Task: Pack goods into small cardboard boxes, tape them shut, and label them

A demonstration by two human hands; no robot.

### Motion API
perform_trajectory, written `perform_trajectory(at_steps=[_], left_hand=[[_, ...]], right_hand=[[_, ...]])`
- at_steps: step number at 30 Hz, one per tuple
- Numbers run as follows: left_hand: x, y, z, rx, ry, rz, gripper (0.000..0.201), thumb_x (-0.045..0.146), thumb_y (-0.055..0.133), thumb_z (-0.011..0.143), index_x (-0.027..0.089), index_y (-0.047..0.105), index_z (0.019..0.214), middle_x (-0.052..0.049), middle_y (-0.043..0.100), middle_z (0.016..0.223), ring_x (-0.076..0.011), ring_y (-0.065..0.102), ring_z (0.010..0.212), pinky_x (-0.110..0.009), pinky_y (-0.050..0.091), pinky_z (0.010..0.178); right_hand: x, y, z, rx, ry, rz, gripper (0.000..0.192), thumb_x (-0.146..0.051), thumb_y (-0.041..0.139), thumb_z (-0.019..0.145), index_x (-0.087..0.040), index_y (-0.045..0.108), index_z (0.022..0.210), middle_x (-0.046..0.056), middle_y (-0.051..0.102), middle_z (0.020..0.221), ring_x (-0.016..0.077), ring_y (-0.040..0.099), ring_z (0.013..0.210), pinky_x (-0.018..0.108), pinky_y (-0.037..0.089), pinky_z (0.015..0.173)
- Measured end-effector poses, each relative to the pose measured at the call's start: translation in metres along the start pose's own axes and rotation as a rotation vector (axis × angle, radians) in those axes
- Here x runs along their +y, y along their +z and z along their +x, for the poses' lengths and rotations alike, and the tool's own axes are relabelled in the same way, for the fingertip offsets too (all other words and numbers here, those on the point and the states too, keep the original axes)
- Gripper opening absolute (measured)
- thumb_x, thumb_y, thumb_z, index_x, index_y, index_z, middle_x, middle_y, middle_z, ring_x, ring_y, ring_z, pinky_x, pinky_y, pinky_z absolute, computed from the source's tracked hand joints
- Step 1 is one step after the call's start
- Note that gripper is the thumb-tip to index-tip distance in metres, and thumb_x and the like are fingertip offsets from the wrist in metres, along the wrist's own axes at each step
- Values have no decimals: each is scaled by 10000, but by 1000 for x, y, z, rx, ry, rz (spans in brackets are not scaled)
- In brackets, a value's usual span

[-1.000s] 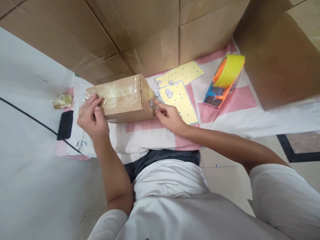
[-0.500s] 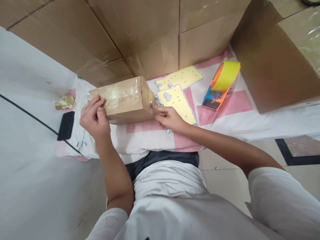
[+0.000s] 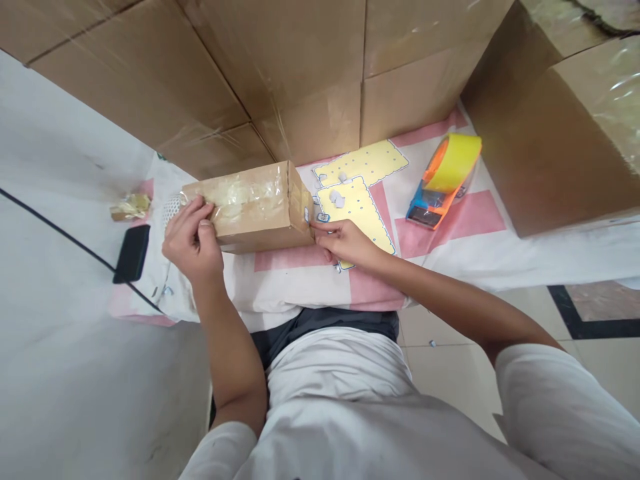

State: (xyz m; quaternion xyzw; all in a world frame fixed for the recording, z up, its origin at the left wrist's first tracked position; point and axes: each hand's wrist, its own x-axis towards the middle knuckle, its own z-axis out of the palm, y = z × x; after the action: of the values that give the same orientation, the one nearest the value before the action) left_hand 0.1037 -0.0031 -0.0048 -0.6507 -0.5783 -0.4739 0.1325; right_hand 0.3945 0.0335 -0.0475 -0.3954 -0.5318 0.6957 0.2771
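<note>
A small cardboard box (image 3: 250,200) lies on the cloth, with shiny clear tape along its top. My left hand (image 3: 195,233) grips the box's left end, fingers curled over the top edge; its thumb side faces me. At the opposite end, my right hand (image 3: 347,241) has its index finger stretched out to the lower part of the end face, touching or almost touching it. The other fingers of that hand are partly curled, and I see nothing held in them. A small white-and-blue sticker (image 3: 307,214) shows on that end face, just above the fingertip.
An orange-and-blue tape dispenser with yellow tape (image 3: 445,180) rests to the right. Large cardboard boxes (image 3: 310,60) wall off the back, another (image 3: 545,140) the right. Yellow dotted prints (image 3: 353,210) show on the cloth, with grey scraps there. A black phone (image 3: 133,253) and crumpled tape (image 3: 131,207) lie left.
My right index finger has slid down and off the sticker, leaving it exposed. My left hand keeps its hold on the box. The whole view has shifted slightly.
</note>
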Motion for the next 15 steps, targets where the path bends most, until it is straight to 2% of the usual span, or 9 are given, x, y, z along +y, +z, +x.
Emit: perform_trajectory(at_steps=[6, 10, 15], left_hand=[[1, -1, -2, 19, 14, -8, 296, 82, 594, 935, 132, 793, 1148, -109, 776, 1225, -247, 710, 1217, -493, 508, 1121], [3, 0, -1, 37, 12, -16, 305, 84, 590, 932, 135, 798, 1148, -114, 778, 1218, -259, 711, 1216, -506, 508, 1127], [1, 2, -2, 33, -2, 19, 312, 135, 575, 942, 171, 798, 1157, -84, 781, 1218, -258, 712, 1219, -508, 521, 1111]], right_hand=[[-1, -2, 0, 0, -55, 28, 637, -211, 611, 891, -85, 551, 1512, -72, 625, 528, 94, 525, 437, 208, 439, 486], [-1, -2, 0, 50, -74, -18, 578, -236, 612, 890, -75, 620, 1445, -75, 606, 524, 94, 518, 452, 217, 427, 506], [-6, -2, 2, -54, -34, -31, 529, -283, 599, 899, -70, 676, 1377, -64, 598, 495, 95, 478, 427, 223, 390, 489]])
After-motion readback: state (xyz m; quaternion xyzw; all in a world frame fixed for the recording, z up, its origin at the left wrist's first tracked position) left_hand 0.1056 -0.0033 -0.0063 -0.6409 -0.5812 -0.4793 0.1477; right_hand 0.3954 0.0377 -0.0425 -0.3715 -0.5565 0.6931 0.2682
